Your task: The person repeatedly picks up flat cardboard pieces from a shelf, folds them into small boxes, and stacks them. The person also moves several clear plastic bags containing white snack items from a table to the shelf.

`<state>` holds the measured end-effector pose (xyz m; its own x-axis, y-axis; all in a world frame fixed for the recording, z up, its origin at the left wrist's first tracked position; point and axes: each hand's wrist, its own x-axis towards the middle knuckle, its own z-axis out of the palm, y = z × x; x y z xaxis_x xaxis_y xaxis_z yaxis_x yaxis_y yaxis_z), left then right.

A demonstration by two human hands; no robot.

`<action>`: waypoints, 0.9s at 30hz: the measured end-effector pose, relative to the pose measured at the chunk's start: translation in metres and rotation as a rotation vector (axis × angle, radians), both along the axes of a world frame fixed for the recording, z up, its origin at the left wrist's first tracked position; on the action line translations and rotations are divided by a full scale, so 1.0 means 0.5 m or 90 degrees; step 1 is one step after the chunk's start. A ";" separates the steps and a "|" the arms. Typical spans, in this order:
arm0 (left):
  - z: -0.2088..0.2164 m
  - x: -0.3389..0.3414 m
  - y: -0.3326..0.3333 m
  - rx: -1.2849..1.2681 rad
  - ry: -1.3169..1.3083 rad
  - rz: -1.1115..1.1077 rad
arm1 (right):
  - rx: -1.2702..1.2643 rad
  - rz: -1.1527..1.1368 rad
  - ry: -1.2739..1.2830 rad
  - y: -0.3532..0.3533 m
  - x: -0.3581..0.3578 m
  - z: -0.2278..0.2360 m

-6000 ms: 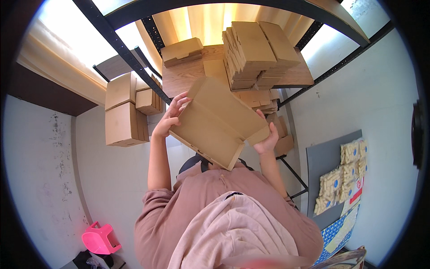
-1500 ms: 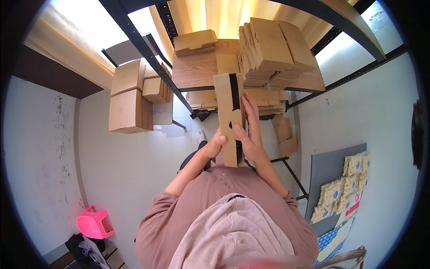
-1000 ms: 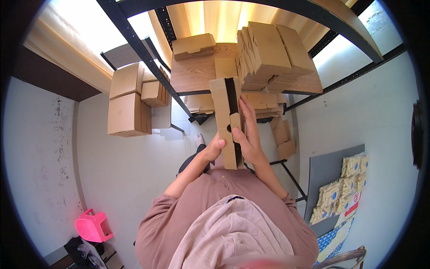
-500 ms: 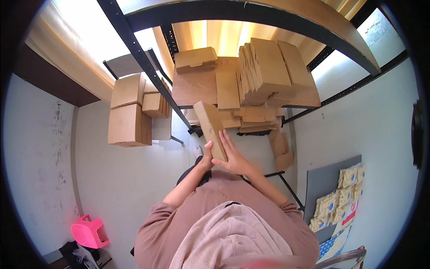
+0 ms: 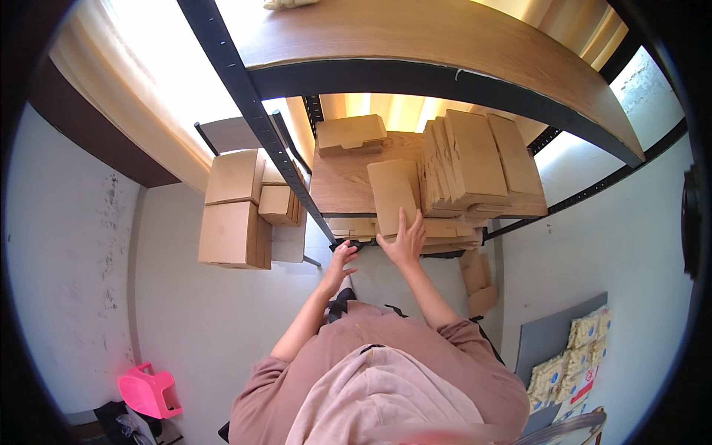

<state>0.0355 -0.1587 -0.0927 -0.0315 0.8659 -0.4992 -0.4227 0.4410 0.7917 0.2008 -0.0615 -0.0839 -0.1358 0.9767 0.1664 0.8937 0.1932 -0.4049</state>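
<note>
A flat brown cardboard box [image 5: 393, 185] lies on the wooden shelf, its near end jutting over the front edge. My right hand [image 5: 404, 239] is on that near end, fingers over its top face and thumb at its left corner. To the left, my left hand [image 5: 339, 268] is open and apart from the box, fingers spread with nothing in them. Just right of the box stands a row of folded cardboard boxes [image 5: 475, 159], leaning together. Another closed cardboard box [image 5: 350, 136] rests at the shelf's back left.
A black metal upright [image 5: 259, 122] and a higher wooden shelf board [image 5: 445, 37] frame the space. Larger cartons [image 5: 231, 233] sit on a chair to the left. More flat cardboard [image 5: 449, 230] lies below. A pink plastic stool [image 5: 150, 391] and bagged goods [image 5: 571, 363] flank me.
The box I held between both hands has moved forward onto the shelf. My left hand has let go and opened; my right hand has moved forward with the box. The view has shifted.
</note>
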 end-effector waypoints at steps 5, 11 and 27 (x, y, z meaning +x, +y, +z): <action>0.006 -0.081 0.021 0.021 0.011 0.036 | 0.047 -0.086 -0.057 0.052 -0.036 -0.066; -0.009 -0.133 0.050 0.013 0.004 0.032 | 0.089 0.045 0.004 0.091 -0.031 -0.092; 0.006 -0.211 0.096 0.031 0.046 -0.030 | 0.004 0.023 -0.110 0.136 -0.140 -0.039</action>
<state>-0.0698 -0.1105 -0.0900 -0.0239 0.8907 -0.4541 -0.3431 0.4193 0.8405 0.1309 0.0066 -0.1034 -0.1974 0.9698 0.1431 0.9423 0.2280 -0.2454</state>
